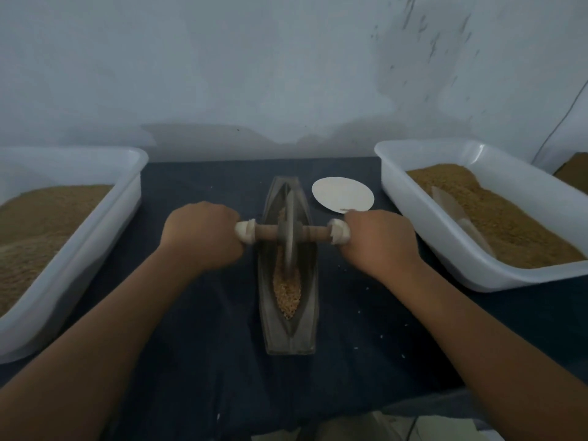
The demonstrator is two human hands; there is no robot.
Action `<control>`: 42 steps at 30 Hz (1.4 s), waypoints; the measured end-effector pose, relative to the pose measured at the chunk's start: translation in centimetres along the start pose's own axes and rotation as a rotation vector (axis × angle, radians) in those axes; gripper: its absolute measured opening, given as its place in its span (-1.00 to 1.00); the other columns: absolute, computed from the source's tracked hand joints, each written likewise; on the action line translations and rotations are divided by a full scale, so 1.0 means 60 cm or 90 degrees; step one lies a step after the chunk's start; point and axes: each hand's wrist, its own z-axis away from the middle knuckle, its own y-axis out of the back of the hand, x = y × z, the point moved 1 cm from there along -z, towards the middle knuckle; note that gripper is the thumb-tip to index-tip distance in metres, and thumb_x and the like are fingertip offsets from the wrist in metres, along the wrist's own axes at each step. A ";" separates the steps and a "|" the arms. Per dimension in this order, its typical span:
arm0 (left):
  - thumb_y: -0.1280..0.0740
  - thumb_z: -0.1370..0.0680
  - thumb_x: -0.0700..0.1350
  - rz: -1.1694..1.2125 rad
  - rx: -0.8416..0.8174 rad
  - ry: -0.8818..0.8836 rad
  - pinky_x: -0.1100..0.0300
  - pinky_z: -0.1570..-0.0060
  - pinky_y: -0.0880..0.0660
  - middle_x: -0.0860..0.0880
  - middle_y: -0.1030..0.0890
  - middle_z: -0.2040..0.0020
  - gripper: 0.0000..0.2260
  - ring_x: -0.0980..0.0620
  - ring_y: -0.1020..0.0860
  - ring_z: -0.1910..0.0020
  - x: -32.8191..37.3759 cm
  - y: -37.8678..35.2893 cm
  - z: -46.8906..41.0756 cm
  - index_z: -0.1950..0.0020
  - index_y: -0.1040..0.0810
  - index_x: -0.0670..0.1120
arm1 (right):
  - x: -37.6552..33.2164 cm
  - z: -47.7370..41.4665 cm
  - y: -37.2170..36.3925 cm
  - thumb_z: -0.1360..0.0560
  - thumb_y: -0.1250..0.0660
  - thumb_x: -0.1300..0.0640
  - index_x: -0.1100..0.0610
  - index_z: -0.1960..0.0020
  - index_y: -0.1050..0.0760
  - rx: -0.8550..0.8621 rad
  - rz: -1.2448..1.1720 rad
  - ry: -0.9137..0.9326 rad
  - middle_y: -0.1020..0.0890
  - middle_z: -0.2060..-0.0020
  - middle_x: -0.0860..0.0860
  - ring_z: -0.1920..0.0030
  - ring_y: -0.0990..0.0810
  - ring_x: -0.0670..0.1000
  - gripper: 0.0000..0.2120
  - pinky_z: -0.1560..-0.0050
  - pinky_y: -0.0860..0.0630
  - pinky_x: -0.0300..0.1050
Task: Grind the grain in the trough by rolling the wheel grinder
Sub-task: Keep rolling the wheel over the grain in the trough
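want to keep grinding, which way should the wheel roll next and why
Probably roll the grey metal wheel grinder toward the person: left hand and right hand grip it, it stands midway in the dark boat-shaped trough, and tan grain lies heaped at its near end.

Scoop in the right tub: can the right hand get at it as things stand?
Probably, once freed: the right hand grips the wheel grinder, but the scoop lies exposed on the grain in the open tub beside it.
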 end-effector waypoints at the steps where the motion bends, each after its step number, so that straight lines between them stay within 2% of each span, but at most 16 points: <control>1: -0.32 -0.48 0.19 -0.006 0.009 -0.013 0.14 0.31 -0.41 0.10 -0.51 0.33 -0.74 0.01 -0.52 0.33 -0.004 -0.002 0.015 0.29 -0.46 0.06 | 0.002 0.018 0.008 -0.54 -0.25 -0.23 -0.07 0.23 -0.44 0.000 0.003 0.011 -0.44 0.45 -0.12 0.44 -0.39 -0.09 -0.71 0.44 -0.29 -0.15; 5: -0.27 -0.42 0.28 -0.019 0.054 -0.061 0.23 0.44 -0.21 0.13 -0.44 0.45 -0.68 0.12 -0.40 0.47 -0.017 -0.007 0.055 0.36 -0.41 0.08 | 0.012 0.060 0.031 -0.42 -0.05 -0.32 -0.16 0.10 -0.51 -0.081 -0.058 0.051 -0.56 0.37 -0.13 0.33 -0.57 -0.07 -0.64 0.33 -0.51 -0.09; 6: -0.25 -0.41 0.28 -0.017 0.058 -0.056 0.24 0.44 -0.19 0.13 -0.44 0.45 -0.68 0.12 -0.39 0.47 -0.017 -0.009 0.054 0.37 -0.40 0.08 | 0.012 0.055 0.033 -0.42 -0.05 -0.33 -0.15 0.11 -0.51 -0.088 -0.063 0.049 -0.57 0.36 -0.13 0.32 -0.57 -0.07 -0.63 0.33 -0.49 -0.10; 8: -0.24 -0.42 0.27 -0.003 0.046 -0.025 0.22 0.42 -0.25 0.12 -0.47 0.42 -0.69 0.09 -0.43 0.44 -0.014 -0.015 0.034 0.35 -0.43 0.07 | 0.008 0.027 0.030 -0.47 -0.16 -0.32 -0.10 0.22 -0.46 -0.077 -0.048 0.032 -0.51 0.39 -0.12 0.38 -0.47 -0.10 -0.68 0.41 -0.32 -0.15; 10: -0.27 -0.47 0.23 0.016 0.023 0.021 0.16 0.34 -0.39 0.10 -0.51 0.35 -0.70 0.01 -0.52 0.36 -0.010 -0.020 -0.003 0.31 -0.47 0.05 | 0.000 -0.014 0.020 -0.54 -0.30 -0.18 -0.05 0.26 -0.39 -0.028 -0.003 0.015 -0.43 0.42 -0.11 0.42 -0.36 -0.06 -0.71 0.43 -0.15 -0.16; 14: -0.29 -0.47 0.19 0.046 0.027 0.058 0.11 0.25 -0.45 0.08 -0.51 0.30 -0.73 -0.07 -0.53 0.30 -0.006 -0.025 -0.045 0.28 -0.48 0.02 | -0.004 -0.074 0.014 -0.55 -0.32 0.00 0.03 0.29 -0.41 -0.017 -0.005 0.000 -0.46 0.39 -0.06 0.36 -0.40 0.01 -0.73 0.37 -0.23 -0.11; 17: -0.27 -0.48 0.18 0.030 0.023 0.031 0.13 0.31 -0.42 0.08 -0.52 0.33 -0.73 0.00 -0.49 0.37 -0.007 -0.021 -0.025 0.30 -0.48 0.03 | 0.003 -0.060 0.016 -0.53 -0.30 -0.06 0.00 0.28 -0.44 -0.072 -0.030 0.014 -0.50 0.37 -0.07 0.31 -0.49 0.03 -0.75 0.31 -0.43 -0.08; 19: -0.27 -0.47 0.21 0.017 0.009 0.004 0.15 0.36 -0.36 0.11 -0.50 0.36 -0.73 0.04 -0.46 0.40 -0.013 -0.019 0.009 0.31 -0.47 0.06 | 0.010 -0.028 0.017 -0.48 -0.25 -0.17 -0.04 0.29 -0.45 -0.085 -0.031 0.047 -0.53 0.39 -0.09 0.34 -0.54 0.00 -0.74 0.28 -0.57 0.00; 21: -0.25 -0.43 0.26 0.006 0.024 -0.025 0.19 0.42 -0.27 0.12 -0.47 0.40 -0.71 0.07 -0.43 0.44 -0.020 -0.018 0.053 0.33 -0.43 0.08 | 0.018 0.004 0.015 -0.38 -0.12 -0.30 -0.09 0.33 -0.45 -0.072 -0.029 0.082 -0.49 0.47 -0.13 0.43 -0.50 -0.09 -0.67 0.37 -0.57 -0.02; 23: -0.20 -0.42 0.31 0.006 0.054 -0.035 0.21 0.44 -0.21 0.13 -0.43 0.44 -0.68 0.07 -0.37 0.48 -0.023 -0.019 0.081 0.34 -0.39 0.09 | 0.024 0.017 0.012 -0.33 -0.06 -0.34 -0.13 0.32 -0.47 -0.072 -0.031 0.108 -0.48 0.50 -0.16 0.46 -0.47 -0.14 -0.64 0.40 -0.56 -0.04; 25: -0.18 -0.43 0.32 0.009 0.059 -0.018 0.18 0.41 -0.24 0.13 -0.43 0.42 -0.67 0.04 -0.37 0.46 -0.022 -0.022 0.078 0.33 -0.40 0.09 | 0.021 0.007 0.008 -0.33 -0.09 -0.33 -0.11 0.32 -0.47 -0.084 -0.020 0.107 -0.49 0.49 -0.15 0.46 -0.47 -0.13 -0.66 0.39 -0.54 -0.05; 27: -0.22 -0.45 0.28 0.021 0.041 0.013 0.17 0.38 -0.29 0.13 -0.47 0.38 -0.68 0.05 -0.42 0.43 -0.015 -0.024 0.046 0.32 -0.44 0.08 | 0.015 -0.020 0.002 -0.37 -0.18 -0.26 -0.08 0.35 -0.42 -0.056 -0.008 0.075 -0.47 0.48 -0.13 0.45 -0.45 -0.09 -0.71 0.42 -0.43 -0.11; 32: -0.29 -0.45 0.19 0.023 0.025 0.048 0.10 0.25 -0.48 0.07 -0.51 0.31 -0.72 -0.08 -0.54 0.30 -0.005 -0.012 -0.044 0.31 -0.47 0.02 | 0.005 -0.075 -0.002 -0.54 -0.29 -0.09 -0.05 0.31 -0.33 -0.027 -0.042 0.011 -0.39 0.39 -0.13 0.27 -0.45 0.04 -0.70 0.28 -0.33 -0.05; 35: -0.29 -0.48 0.18 0.029 -0.002 0.027 0.10 0.25 -0.48 0.07 -0.53 0.30 -0.72 -0.06 -0.54 0.30 -0.003 -0.004 -0.032 0.30 -0.48 0.03 | 0.006 -0.062 0.005 -0.56 -0.27 -0.12 -0.04 0.27 -0.40 -0.076 -0.049 0.012 -0.47 0.35 -0.12 0.26 -0.52 0.02 -0.73 0.25 -0.45 -0.04; 38: -0.30 -0.45 0.20 0.022 -0.011 -0.010 0.14 0.32 -0.38 0.11 -0.51 0.34 -0.75 0.01 -0.49 0.35 -0.011 -0.006 0.025 0.31 -0.46 0.06 | 0.013 -0.016 0.018 -0.46 -0.24 -0.22 -0.07 0.30 -0.46 -0.099 -0.031 0.051 -0.53 0.42 -0.11 0.39 -0.51 -0.07 -0.72 0.34 -0.52 -0.07; 42: -0.12 -0.39 0.32 0.030 0.022 -0.052 0.18 0.43 -0.25 0.13 -0.43 0.43 -0.65 0.06 -0.38 0.45 -0.020 -0.004 0.082 0.34 -0.41 0.07 | 0.023 0.024 0.027 -0.30 0.03 -0.37 -0.16 0.22 -0.52 -0.123 -0.051 0.102 -0.55 0.41 -0.15 0.39 -0.52 -0.14 -0.56 0.29 -0.58 -0.02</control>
